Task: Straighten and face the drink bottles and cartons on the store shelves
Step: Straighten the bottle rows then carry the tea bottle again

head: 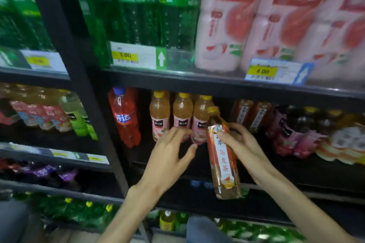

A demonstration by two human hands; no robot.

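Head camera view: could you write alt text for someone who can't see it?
A person's right hand grips an oolong tea bottle in front of a store shelf, while the left hand reaches with spread fingers toward three yellow-capped peach juice bottles. A red soda bottle stands left of them; above are green bottles and pink cartons.

The tea bottle [222,156] in the right hand [240,140] carries a white vertical label strip reading "乌龙茶" in red characters. The red soda bottle [125,118] on the middle shelf shows "芬达" in white on a blue patch. The large pink bottles [223,17] on the upper shelf bear white characters on a red panel, "蜜桃多". The left price tag [136,57] reads "3.00" on yellow, beside a green panel with a white up arrow. The right price tag [276,72] reads "4.00" on yellow. Small print on both tags is illegible.
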